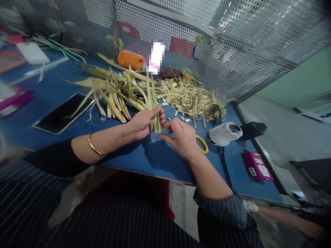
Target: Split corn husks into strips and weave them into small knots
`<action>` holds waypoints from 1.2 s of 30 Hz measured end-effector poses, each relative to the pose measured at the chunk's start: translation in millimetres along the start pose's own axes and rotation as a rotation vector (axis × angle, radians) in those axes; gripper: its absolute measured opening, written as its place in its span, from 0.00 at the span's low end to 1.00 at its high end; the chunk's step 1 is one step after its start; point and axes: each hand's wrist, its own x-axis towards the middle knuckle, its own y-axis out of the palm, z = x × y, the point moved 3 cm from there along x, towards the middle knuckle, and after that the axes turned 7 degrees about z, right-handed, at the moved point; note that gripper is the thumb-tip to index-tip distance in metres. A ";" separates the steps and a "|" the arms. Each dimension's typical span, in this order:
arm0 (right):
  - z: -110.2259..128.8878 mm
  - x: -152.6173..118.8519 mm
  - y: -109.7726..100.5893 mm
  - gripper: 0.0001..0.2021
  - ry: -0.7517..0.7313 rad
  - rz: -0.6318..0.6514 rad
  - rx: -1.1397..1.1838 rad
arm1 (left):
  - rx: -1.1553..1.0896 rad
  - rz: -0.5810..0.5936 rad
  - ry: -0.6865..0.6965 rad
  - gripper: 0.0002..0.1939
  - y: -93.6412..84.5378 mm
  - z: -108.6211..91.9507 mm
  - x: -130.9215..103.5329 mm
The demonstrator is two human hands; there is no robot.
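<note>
In my left hand [144, 124] is a small bundle of pale green stalks [152, 93], held upright, with the fingers and thumb wrapped round its lower part. My right hand [181, 136] is just right of the bundle's cut lower ends. Its fingers are curled and its thumb stretches towards those ends, with a gap between thumb and fingers. Nothing held shows in it, though part of the palm is hidden. Behind the bundle lies a heap of longer stalks and leaves [116, 93]. A yellow ring-shaped handle or loop [202, 144] rests on the table, partly behind my right wrist.
A pile of shredded plant scraps [191, 96] lies at the table's back. On the blue table [160, 156] are a dark tablet-like slab [63, 113], an orange pack [131, 59], a white spool [224, 133] and a purple pack [257, 166]. A perforated metal screen [165, 20] stands behind.
</note>
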 end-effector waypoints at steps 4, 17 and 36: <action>2.0 0.1 1.5 0.15 0.004 -0.016 0.011 | 0.026 0.042 -0.030 0.11 1.4 3.7 -0.7; 8.9 -0.3 3.9 0.17 0.012 -0.025 0.057 | -0.015 0.089 -0.049 0.12 3.1 8.9 -0.5; -8.5 4.4 11.1 0.12 0.622 -0.069 1.486 | 0.883 0.312 -0.276 0.20 19.8 19.4 -21.9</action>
